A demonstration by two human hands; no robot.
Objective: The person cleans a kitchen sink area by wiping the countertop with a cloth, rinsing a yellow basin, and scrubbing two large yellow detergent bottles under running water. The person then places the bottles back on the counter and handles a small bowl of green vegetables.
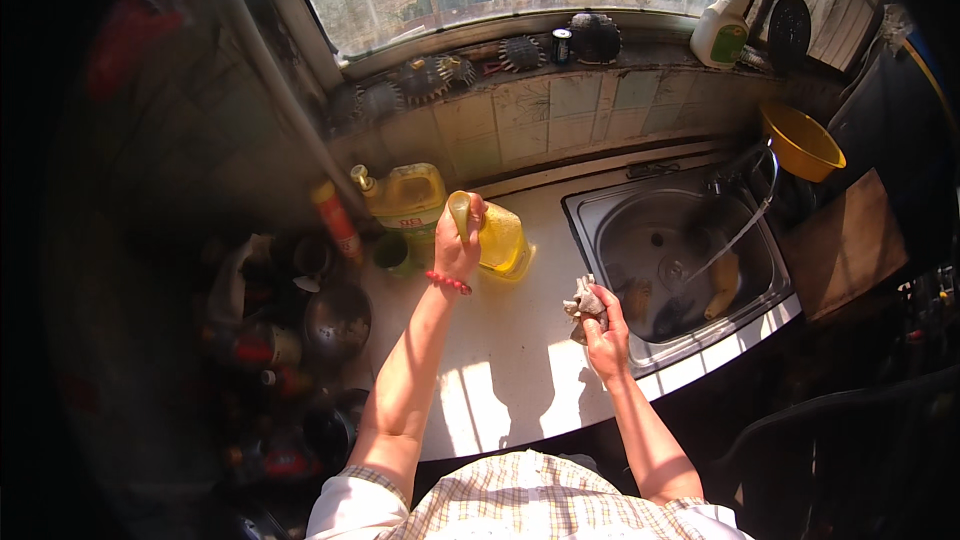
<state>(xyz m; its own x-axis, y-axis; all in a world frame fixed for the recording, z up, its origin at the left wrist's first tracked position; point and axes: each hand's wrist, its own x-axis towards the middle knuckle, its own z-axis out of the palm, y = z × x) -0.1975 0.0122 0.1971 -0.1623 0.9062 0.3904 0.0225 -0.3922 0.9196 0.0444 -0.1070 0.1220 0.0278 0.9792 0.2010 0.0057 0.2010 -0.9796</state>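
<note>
My left hand (459, 249), with a red bead bracelet at its wrist, grips a translucent yellow plastic jug (506, 240) by its handle. The jug is over the white countertop (491, 337); whether its base touches the surface I cannot tell. A crumpled greyish cloth (588, 303) is pinched in my right hand (609, 345), close to the left rim of the steel sink (634, 357). Behind my left hand stands a pump bottle (409, 199) of yellow liquid, with a dark green cup (391, 252) in front of it.
Water runs from a tap (716, 184) into the sink, where a yellowish elongated object (722, 286) lies. A yellow basin (802, 141) sits behind it. A spray bottle (721, 34) and spiky dark objects (523, 52) line the windowsill. Pots (337, 319) and bottles crowd the left.
</note>
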